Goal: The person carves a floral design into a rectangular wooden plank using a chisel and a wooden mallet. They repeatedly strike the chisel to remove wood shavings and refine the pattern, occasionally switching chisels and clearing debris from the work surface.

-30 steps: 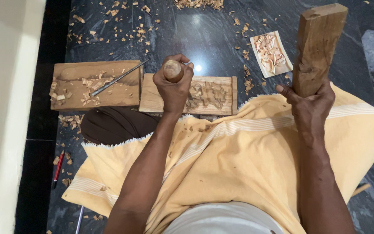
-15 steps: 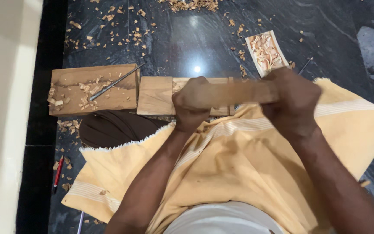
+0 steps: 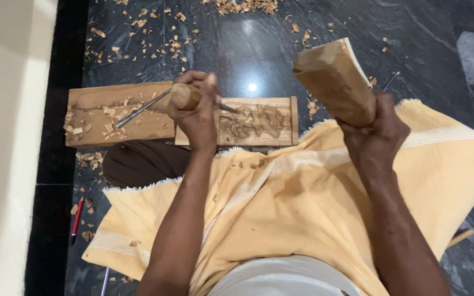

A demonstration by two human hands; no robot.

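the chisel's [image 3: 193, 97] blade is mostly hidden behind the left hand [image 3: 197, 112], only a dark tip showing to the right on the carved panel [image 3: 259, 121]; its round wooden handle sticks out of the fist to the left, so the tool runs roughly left to right. the left hand is clenched around it, above the panel's left end. the right hand [image 3: 377, 134] grips the lower end of a wooden mallet [image 3: 336, 79], raised and tilted up-left, well apart from the chisel. a second tool [image 3: 138, 109] lies on the plank [image 3: 113, 118] to the left.
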